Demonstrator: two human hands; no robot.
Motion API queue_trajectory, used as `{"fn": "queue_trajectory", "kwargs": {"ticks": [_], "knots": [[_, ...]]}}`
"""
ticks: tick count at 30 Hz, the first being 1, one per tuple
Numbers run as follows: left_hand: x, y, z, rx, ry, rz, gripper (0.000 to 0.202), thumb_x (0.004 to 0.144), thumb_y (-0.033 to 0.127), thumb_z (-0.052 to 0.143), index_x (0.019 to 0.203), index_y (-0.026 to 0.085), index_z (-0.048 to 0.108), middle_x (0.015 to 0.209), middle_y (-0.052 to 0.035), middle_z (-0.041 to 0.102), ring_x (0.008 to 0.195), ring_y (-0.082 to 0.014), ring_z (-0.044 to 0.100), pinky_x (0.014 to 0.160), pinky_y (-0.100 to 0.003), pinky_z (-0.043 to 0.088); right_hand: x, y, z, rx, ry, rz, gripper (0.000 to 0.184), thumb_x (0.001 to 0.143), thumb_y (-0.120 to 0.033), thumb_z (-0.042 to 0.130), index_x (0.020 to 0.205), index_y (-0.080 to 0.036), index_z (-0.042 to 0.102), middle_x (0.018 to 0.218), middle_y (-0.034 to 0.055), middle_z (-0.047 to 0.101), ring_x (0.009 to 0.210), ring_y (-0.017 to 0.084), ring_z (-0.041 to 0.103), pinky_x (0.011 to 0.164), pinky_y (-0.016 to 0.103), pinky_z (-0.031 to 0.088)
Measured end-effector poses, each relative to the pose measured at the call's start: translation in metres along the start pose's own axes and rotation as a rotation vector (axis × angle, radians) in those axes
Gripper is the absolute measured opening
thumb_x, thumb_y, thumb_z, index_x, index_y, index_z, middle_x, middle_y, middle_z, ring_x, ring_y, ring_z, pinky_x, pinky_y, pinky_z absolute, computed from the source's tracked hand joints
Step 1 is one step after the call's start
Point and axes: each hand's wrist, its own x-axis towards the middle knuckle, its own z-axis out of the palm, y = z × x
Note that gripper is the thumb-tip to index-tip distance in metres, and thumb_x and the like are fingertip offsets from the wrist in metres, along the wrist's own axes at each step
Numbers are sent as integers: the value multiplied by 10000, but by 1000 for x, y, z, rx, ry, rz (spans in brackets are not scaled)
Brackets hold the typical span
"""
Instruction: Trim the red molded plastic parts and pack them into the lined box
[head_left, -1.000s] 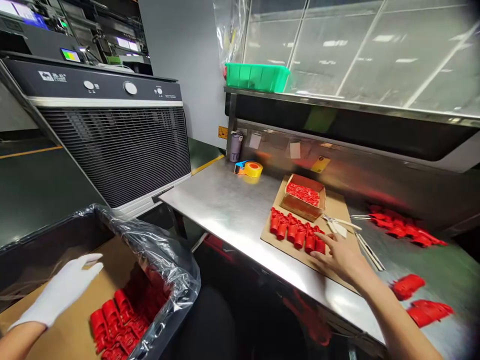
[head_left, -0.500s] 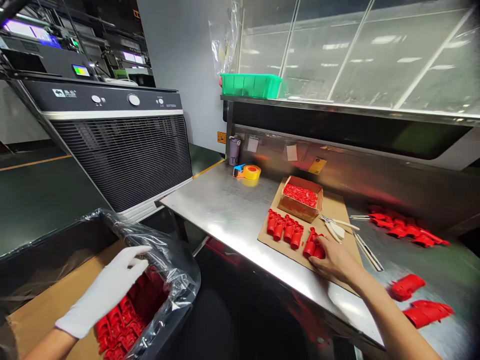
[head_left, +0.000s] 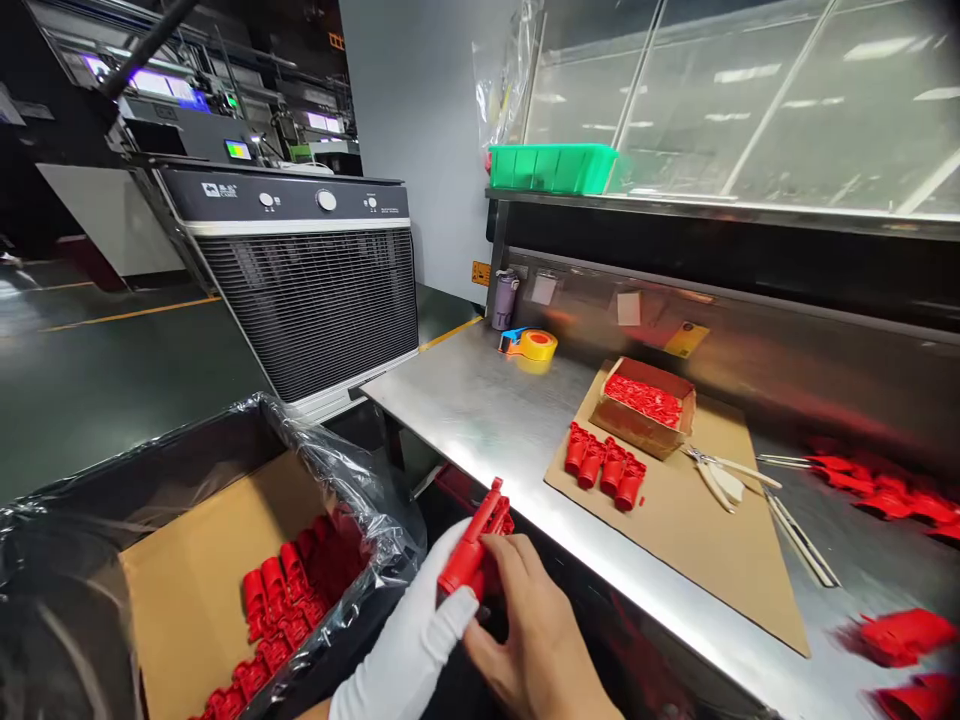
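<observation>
My left hand [head_left: 409, 640], in a white glove, is closed around a red plastic part [head_left: 465, 565] in front of the table edge. On its right side my bare right hand [head_left: 544, 625] grips the red plastic too, fingers bent over it. Whether one piece or two are in the hands I cannot tell. Several similar red parts [head_left: 613, 468] stand in a row on a cardboard sheet [head_left: 697, 545]. To the lower left, a bin lined with clear plastic film [head_left: 367, 490] contains rows of red parts [head_left: 274, 595] on cardboard.
Behind the row sits a small carton [head_left: 634, 428] of red scraps, with white-handled cutters [head_left: 716, 475] beside it. Tweezers [head_left: 802, 535] and more red parts [head_left: 904, 635] lie to the right. A tape dispenser [head_left: 532, 345] and purple bottle [head_left: 505, 300] stand farther back.
My right hand has lifted red plastic from the cardboard and brought it left, off the table. My left hand has come out from over the bin and taken hold too. The view has turned left.
</observation>
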Motion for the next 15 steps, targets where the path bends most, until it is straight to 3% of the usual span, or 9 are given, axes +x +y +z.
{"fn": "queue_trajectory", "kwargs": {"ticks": [3,6,11,15], "knots": [[-2,1,-15,23,185,3,500,897,521,540,1361,347,474,1455,-37,508,1323,-276,497,1085,-411,478,3,-6,18,154,-9,-39,602,839,-186,589,1403,-228,383,1232,121,549,966,213,638,826,336,589],[-2,5,-34,94,323,64,343,920,482,504,1195,280,532,1232,-67,611,1102,-255,609,920,-386,548,6,-6,34,366,-45,-51,629,886,-177,572,1461,-288,342,1328,94,535,1066,204,636,902,334,586],[-1,-1,-68,218,485,120,213,941,412,465,1061,242,511,1028,-42,617,881,-176,614,788,-309,525,18,-9,67,559,-160,-61,616,946,-188,540,1502,-323,308,1397,83,524,1135,205,636,921,345,596],[-6,4,-111,291,526,56,183,925,367,451,1032,225,494,860,-2,579,657,-122,541,627,-253,472,22,-23,70,545,-210,-109,567,959,-206,525,1490,-296,346,1386,100,543,1118,227,653,887,341,611]]}}
